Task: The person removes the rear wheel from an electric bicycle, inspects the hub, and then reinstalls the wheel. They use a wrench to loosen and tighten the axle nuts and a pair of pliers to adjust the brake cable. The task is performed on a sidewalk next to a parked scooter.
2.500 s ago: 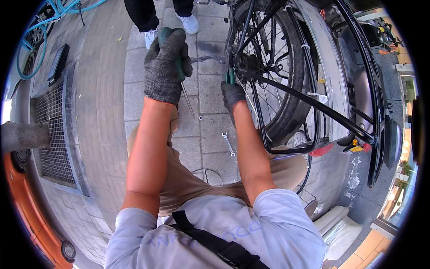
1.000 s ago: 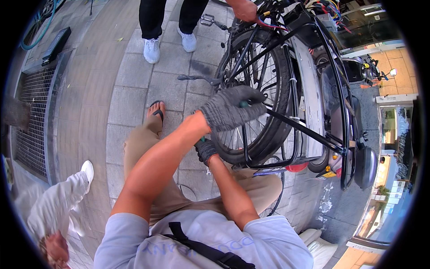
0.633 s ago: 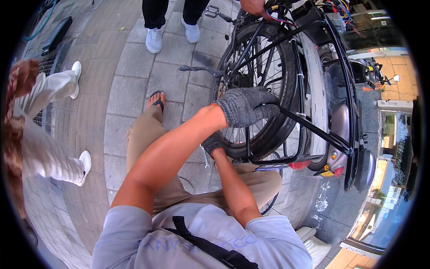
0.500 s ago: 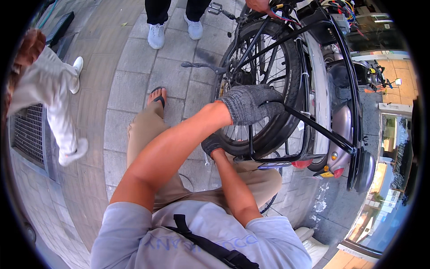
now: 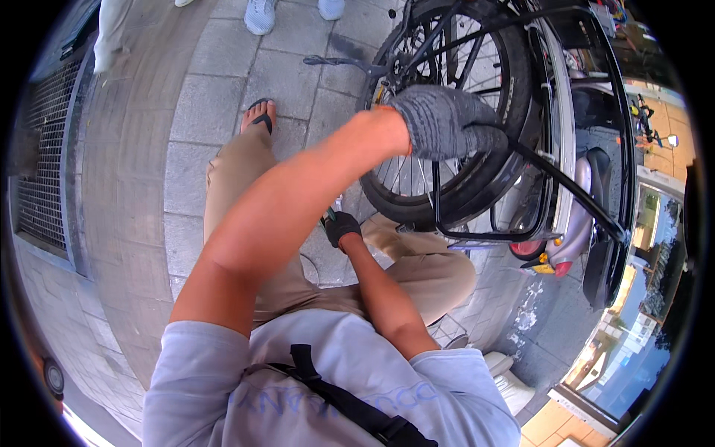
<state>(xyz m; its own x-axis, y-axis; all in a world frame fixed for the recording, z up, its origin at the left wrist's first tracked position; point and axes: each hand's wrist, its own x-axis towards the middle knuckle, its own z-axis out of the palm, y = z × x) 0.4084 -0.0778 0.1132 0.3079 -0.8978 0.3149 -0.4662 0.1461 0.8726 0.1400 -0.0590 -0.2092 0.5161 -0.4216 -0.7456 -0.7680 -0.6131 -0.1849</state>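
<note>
My left hand (image 5: 450, 123), in a grey knitted glove, reaches across the bicycle's rear wheel (image 5: 514, 93). Its fingers are curled round the end of a black metal tube (image 5: 570, 190) on the bike's rack frame. Lower down, between my knees, my right hand (image 5: 343, 229) wears a dark glove and is closed on a small tool (image 5: 338, 203). Only a shiny metal end and a bit of green show; my left forearm covers part of it, so its kind is unclear. A crank arm with a pedal (image 5: 346, 62) sticks out beyond the wheel.
My sandalled foot (image 5: 261, 115) rests on the grey paving (image 5: 205, 97). Another person's light shoes (image 5: 260, 15) stand at the top. A silver scooter (image 5: 579, 205) is parked behind the bike, beside a shop window (image 5: 625, 328). A floor grating (image 5: 46, 164) lies at the left.
My left hand stays on the tube while the view shifts and the bike appears farther right and higher. My right hand now shows the tool's end. A passer-by has moved up, mostly out of view.
</note>
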